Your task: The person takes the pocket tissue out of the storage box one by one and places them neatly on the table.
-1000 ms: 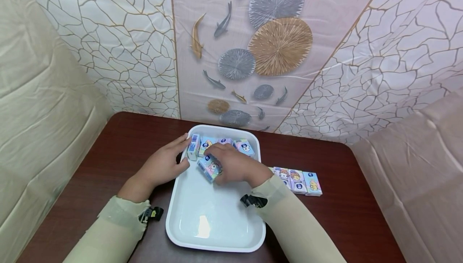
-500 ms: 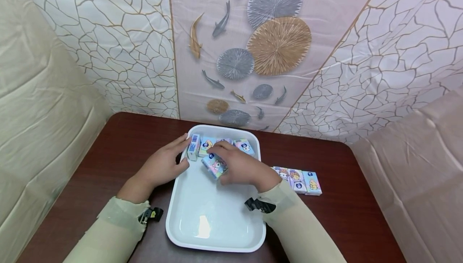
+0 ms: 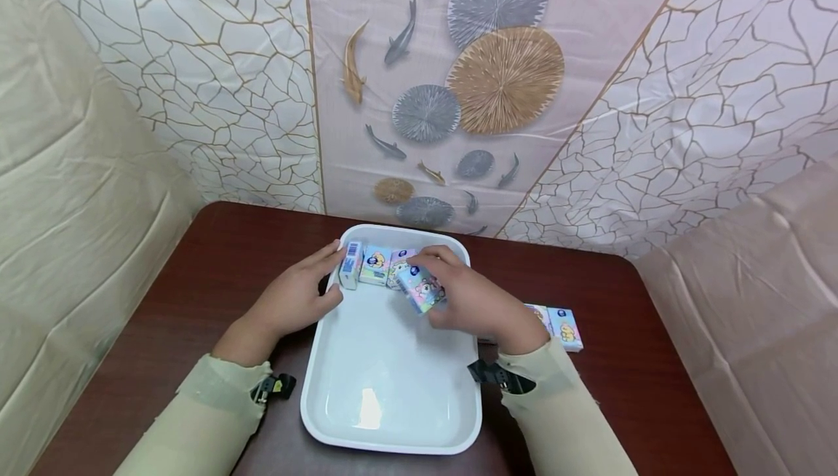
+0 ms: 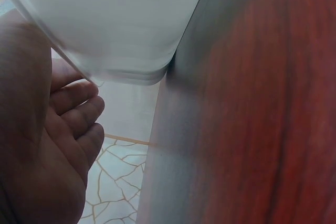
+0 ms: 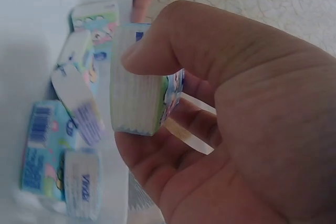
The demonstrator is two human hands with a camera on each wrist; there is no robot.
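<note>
My right hand (image 3: 468,294) pinches a small tissue pack (image 3: 422,290) with a cartoon print, tilted above the far part of the white tray (image 3: 389,445). In the right wrist view, the thumb presses the pale end of this tissue pack (image 5: 134,95), with the fingers behind it. More tissue packs (image 3: 375,265) line the tray's far end, one standing on edge (image 3: 350,265) at the left corner; the right hand covers some. My left hand (image 3: 291,298) holds the tray's left rim, thumb and index finger over it. In the left wrist view the other fingers (image 4: 76,111) curl below the rim.
Several tissue packs (image 3: 564,328) lie in a row on the dark red wooden table (image 3: 628,389), right of the tray and partly hidden by the right forearm. A patterned cloth wall (image 3: 425,170) rises behind the table's far edge.
My right hand has moved right across the tray with the tissue pack, uncovering a purple pack at the far end. The left hand stays at the rim.
</note>
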